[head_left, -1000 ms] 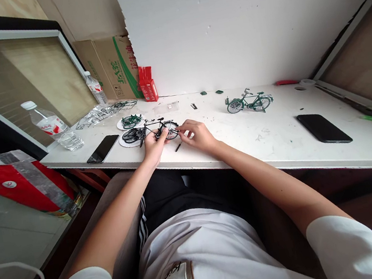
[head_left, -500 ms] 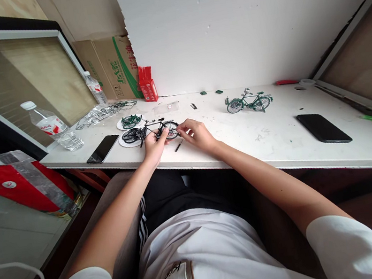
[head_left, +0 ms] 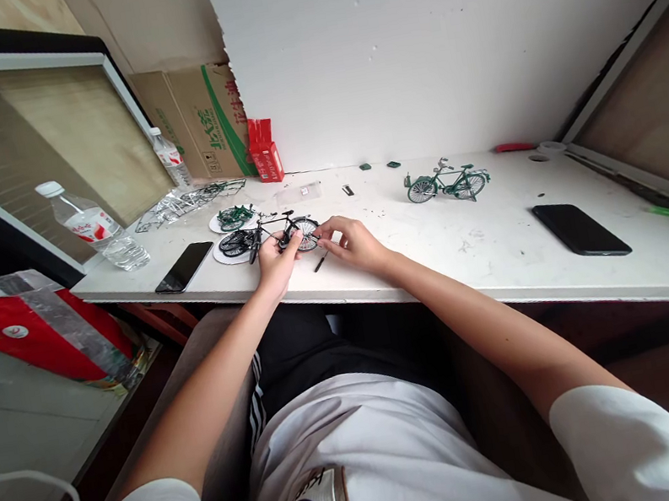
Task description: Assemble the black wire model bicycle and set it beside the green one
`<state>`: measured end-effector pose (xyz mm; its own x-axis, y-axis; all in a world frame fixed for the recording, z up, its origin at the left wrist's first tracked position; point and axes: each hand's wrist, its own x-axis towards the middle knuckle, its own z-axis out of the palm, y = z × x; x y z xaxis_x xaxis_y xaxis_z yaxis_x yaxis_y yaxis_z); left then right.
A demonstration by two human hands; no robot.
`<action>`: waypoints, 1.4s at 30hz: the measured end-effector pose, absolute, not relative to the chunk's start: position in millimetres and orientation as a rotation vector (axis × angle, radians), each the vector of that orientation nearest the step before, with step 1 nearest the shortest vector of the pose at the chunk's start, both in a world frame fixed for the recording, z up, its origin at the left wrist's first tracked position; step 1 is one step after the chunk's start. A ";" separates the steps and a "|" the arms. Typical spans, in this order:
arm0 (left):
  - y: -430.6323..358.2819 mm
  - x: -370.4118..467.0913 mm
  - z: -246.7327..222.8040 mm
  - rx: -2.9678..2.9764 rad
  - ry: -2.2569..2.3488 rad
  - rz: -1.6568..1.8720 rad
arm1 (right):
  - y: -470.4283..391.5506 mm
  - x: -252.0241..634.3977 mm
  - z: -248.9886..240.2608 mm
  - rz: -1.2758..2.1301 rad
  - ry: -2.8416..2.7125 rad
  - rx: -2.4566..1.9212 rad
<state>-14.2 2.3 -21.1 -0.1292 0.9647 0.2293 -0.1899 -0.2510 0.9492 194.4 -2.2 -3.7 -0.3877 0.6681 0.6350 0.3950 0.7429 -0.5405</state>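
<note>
Backed by a white panel (head_left: 433, 37) with a jagged left edge; furnished with a white table (head_left: 457, 256); flanked by a black-edged pane (head_left: 27, 139) at left and a grey-framed pane (head_left: 661, 93) at right; floored in pale tiles (head_left: 0, 439); lit softly.

Two hands (head_left: 278, 267) (head_left: 358, 248), two phones (head_left: 183, 268) (head_left: 581, 229)

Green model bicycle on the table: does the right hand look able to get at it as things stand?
Probably yes: no object appears to stand between the right hand and the green model bicycle. Its fingertips are at the black model bicycle, so it would likely need to leave that first.
</note>
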 end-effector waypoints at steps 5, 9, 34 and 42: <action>2.0 -13.8 -21.1 1.175 0.991 1.564 | -3.5 195.3 -2.0 0.406 -2.032 -0.794; 1.9 -13.4 -20.7 1.173 0.987 1.574 | -4.0 194.7 -1.7 0.431 -2.011 -0.794; 1.9 -14.9 -22.4 1.197 0.948 1.572 | -3.9 198.0 2.7 0.434 -2.029 -0.756; 2.4 -14.6 -22.4 1.215 0.915 1.567 | -5.3 195.2 1.8 0.381 -2.024 -0.751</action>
